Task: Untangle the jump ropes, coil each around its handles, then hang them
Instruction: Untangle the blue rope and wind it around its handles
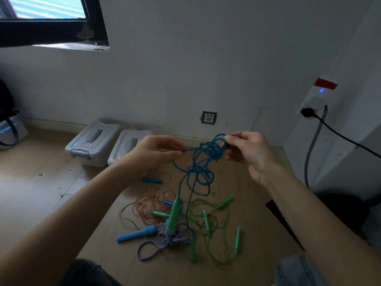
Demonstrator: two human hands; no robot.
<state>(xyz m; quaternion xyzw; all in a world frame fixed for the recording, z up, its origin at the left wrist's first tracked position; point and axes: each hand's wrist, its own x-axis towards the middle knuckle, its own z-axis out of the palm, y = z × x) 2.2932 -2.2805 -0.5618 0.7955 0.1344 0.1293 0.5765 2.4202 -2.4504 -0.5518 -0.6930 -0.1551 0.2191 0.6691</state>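
Note:
A tangled blue jump rope (pixel 201 168) hangs between my hands above a brown board (pixel 257 223). My left hand (pixel 158 150) pinches one strand at the tangle's left side. My right hand (pixel 245 150) pinches the knot at its upper right. One of its green handles (pixel 174 214) dangles below, standing over the pile. On the board lie an orange rope (pixel 150 203) with blue handles (pixel 151 180), a green rope (pixel 214 228) with several green handles, and a blue-and-white braided rope (pixel 165 240) with a thick blue handle (pixel 135 234).
Two grey lidded plastic boxes (pixel 92 143) stand on the wooden floor by the wall. A wall socket (pixel 208 117) is behind the hands. At the right a power strip (pixel 313 104) holds a black plug and cable. My knees show at the bottom edge.

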